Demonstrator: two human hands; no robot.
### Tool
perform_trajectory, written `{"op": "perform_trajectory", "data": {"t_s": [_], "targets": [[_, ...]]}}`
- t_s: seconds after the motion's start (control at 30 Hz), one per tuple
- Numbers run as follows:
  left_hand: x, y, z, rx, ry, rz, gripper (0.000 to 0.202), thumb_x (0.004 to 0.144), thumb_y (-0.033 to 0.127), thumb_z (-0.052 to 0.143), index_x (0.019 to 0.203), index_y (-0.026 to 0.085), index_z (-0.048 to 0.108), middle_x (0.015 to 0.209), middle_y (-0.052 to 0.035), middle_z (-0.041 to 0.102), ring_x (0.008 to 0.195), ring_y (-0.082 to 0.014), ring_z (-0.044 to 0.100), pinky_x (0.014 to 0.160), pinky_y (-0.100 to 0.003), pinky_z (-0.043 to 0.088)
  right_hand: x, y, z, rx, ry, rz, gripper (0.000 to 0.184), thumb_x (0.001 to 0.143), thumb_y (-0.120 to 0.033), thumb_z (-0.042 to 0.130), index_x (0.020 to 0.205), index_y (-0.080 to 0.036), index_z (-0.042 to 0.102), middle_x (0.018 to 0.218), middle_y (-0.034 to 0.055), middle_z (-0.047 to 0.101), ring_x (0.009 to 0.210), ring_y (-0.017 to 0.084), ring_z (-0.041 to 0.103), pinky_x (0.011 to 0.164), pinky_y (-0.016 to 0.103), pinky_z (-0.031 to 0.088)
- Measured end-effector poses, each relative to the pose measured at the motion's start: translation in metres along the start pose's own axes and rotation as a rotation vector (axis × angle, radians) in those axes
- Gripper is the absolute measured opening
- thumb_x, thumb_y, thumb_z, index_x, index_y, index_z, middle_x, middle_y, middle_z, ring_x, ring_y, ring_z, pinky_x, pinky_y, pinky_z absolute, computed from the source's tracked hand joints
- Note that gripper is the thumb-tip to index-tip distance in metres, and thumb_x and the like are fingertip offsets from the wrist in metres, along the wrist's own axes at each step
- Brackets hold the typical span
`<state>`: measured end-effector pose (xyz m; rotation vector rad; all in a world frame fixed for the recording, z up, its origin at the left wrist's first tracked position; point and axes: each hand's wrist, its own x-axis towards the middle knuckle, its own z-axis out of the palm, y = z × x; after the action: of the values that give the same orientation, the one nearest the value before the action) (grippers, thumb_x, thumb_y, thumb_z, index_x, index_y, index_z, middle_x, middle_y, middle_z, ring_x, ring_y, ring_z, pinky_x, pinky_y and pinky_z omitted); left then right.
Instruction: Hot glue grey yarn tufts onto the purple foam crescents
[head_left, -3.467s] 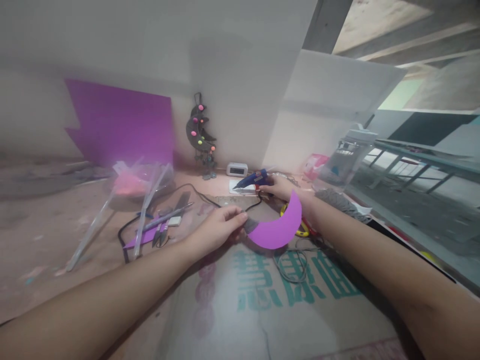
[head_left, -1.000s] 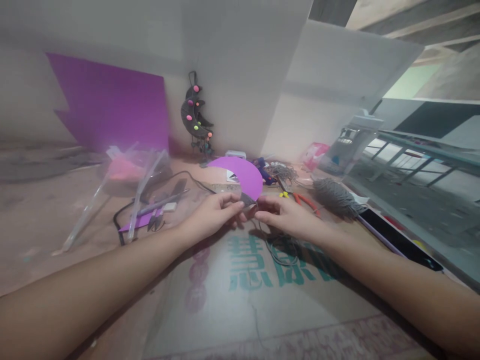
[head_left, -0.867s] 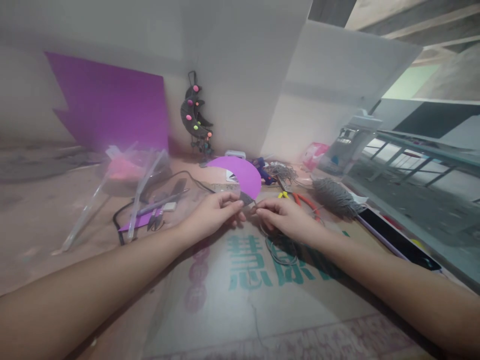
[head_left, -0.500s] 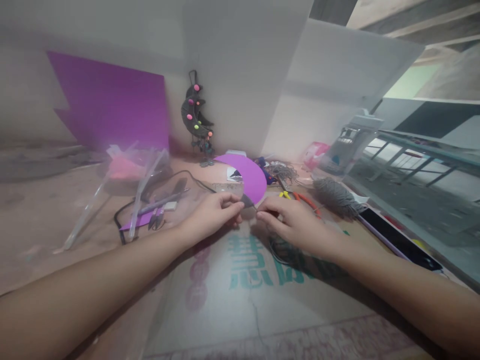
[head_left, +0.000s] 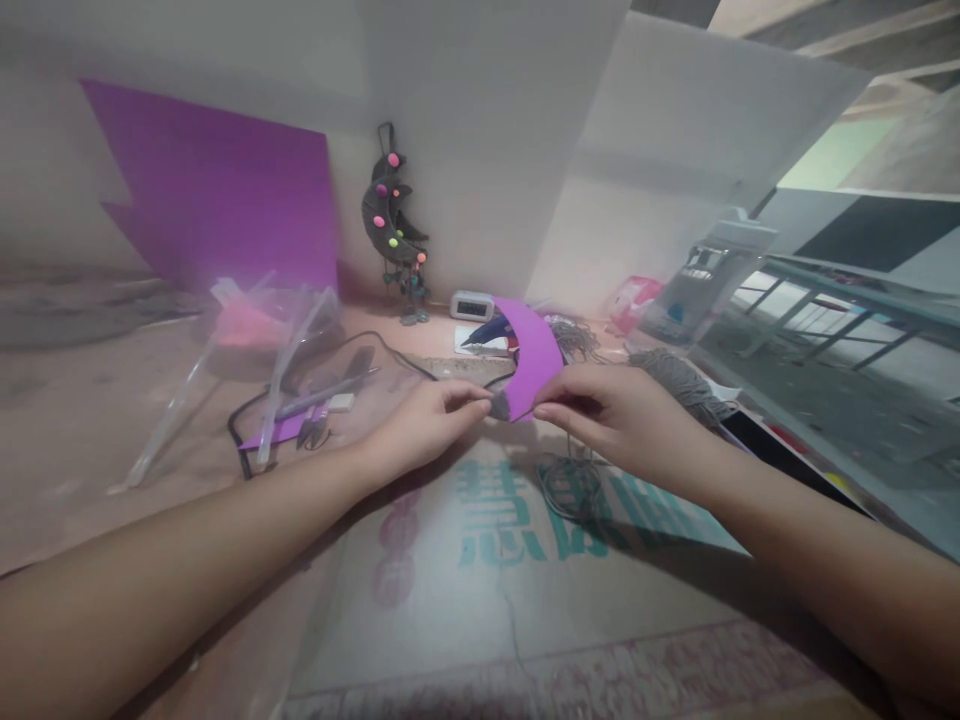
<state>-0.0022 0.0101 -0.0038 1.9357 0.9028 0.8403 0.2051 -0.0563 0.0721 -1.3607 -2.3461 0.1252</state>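
A purple crescent (head_left: pixel 537 345), cut from a thin sheet, stands up between my hands, its lower tip wrapped in grey yarn (head_left: pixel 500 404). My left hand (head_left: pixel 442 415) pinches that wrapped tip between thumb and fingers. Close on the other side, my right hand (head_left: pixel 604 400) is closed in a pinch on the grey yarn strand beside the crescent's lower edge. Below the right hand, a loose coil of grey yarn (head_left: pixel 571 490) lies on the printed board (head_left: pixel 420 640), with strands running up from it.
Behind the crescent are a dark blue glue gun (head_left: pixel 495 329) and a small white device (head_left: pixel 472 306). A yarn-wrapped crescent ornament (head_left: pixel 385 218) hangs on the wall. Clear sticks (head_left: pixel 274 405) and a purple sheet (head_left: pixel 225 190) are left; a yarn ball (head_left: pixel 675 385) and phone (head_left: pixel 787 460) right.
The crescent has turned more upright and shifted right. My right hand has moved slightly right and up, covering the orange-handled tool seen before. My left hand keeps its hold.
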Motion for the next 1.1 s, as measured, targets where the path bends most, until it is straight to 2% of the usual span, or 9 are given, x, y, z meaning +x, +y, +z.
{"op": "perform_trajectory", "data": {"t_s": [0.2, 0.33, 0.5, 0.67, 0.87, 1.0, 1.1], "targets": [[-0.004, 0.006, 0.002, 0.064, -0.096, 0.077, 0.027, 0.086, 0.033, 0.048, 0.091, 0.019, 0.071, 0.086, -0.0025, 0.071, 0.073, -0.0166, 0.060, 0.065, -0.024, 0.042, -0.004, -0.001, 0.007, -0.065, 0.022, -0.117, 0.016, 0.089, -0.029, 0.055, 0.086, -0.020, 0.068, 0.078, 0.0021, 0.068, 0.071, 0.013, 0.057, 0.062, 0.024, 0.038], [-0.008, 0.010, 0.004, 0.123, -0.166, 0.122, 0.026, 0.086, 0.030, 0.047, 0.093, 0.021, 0.071, 0.088, -0.0020, 0.071, 0.079, -0.0179, 0.061, 0.070, -0.025, 0.043, -0.005, 0.000, 0.011, -0.125, 0.034, -0.151, 0.017, 0.090, -0.026, 0.052, 0.086, -0.020, 0.067, 0.079, 0.0017, 0.068, 0.071, 0.013, 0.057, 0.063, 0.024, 0.038], [-0.009, 0.010, 0.006, 0.151, -0.193, 0.129, 0.025, 0.085, 0.030, 0.048, 0.089, 0.020, 0.070, 0.084, -0.0026, 0.070, 0.076, -0.0178, 0.061, 0.068, -0.025, 0.043, -0.001, 0.005, 0.007, -0.239, 0.017, -0.106, 0.016, 0.089, -0.027, 0.053, 0.082, -0.020, 0.066, 0.076, 0.0017, 0.066, 0.070, 0.014, 0.056, 0.062, 0.025, 0.037], [-0.007, 0.010, 0.004, 0.099, -0.243, 0.104, 0.023, 0.084, 0.029, 0.049, 0.084, 0.019, 0.069, 0.081, -0.0017, 0.069, 0.074, -0.0165, 0.059, 0.066, -0.023, 0.042, 0.001, 0.010, -0.011, -0.340, -0.074, -0.043, 0.016, 0.087, -0.027, 0.055, 0.080, -0.023, 0.068, 0.079, 0.0015, 0.067, 0.070, 0.016, 0.057, 0.060, 0.026, 0.036], [-0.009, 0.012, 0.002, 0.089, -0.359, 0.126, 0.022, 0.084, 0.028, 0.050, 0.088, 0.019, 0.069, 0.083, -0.0013, 0.069, 0.077, -0.0161, 0.060, 0.070, -0.023, 0.044, 0.000, 0.015, -0.032, -0.324, -0.047, -0.012, 0.015, 0.086, -0.023, 0.054, 0.081, -0.025, 0.068, 0.082, -0.0003, 0.068, 0.074, 0.016, 0.058, 0.062, 0.026, 0.037], [-0.011, 0.013, 0.001, 0.060, -0.408, 0.153, 0.021, 0.084, 0.027, 0.052, 0.090, 0.020, 0.070, 0.085, -0.0013, 0.070, 0.078, -0.0160, 0.061, 0.071, -0.023, 0.045, 0.003, 0.023, -0.034, -0.303, 0.009, 0.056, 0.013, 0.085, -0.031, 0.057, 0.081, -0.024, 0.068, 0.080, 0.0004, 0.067, 0.071, 0.016, 0.058, 0.060, 0.027, 0.038], [-0.011, 0.014, 0.000, 0.066, -0.446, 0.179, 0.020, 0.084, 0.027, 0.053, 0.090, 0.020, 0.071, 0.086, -0.0020, 0.070, 0.080, -0.0167, 0.062, 0.073, -0.024, 0.046, 0.008, 0.031, -0.034, -0.198, -0.055, 0.071, 0.017, 0.085, -0.036, 0.057, 0.081, -0.024, 0.068, 0.076, 0.0008, 0.067, 0.067, 0.015, 0.058, 0.059, 0.027, 0.041]]}}
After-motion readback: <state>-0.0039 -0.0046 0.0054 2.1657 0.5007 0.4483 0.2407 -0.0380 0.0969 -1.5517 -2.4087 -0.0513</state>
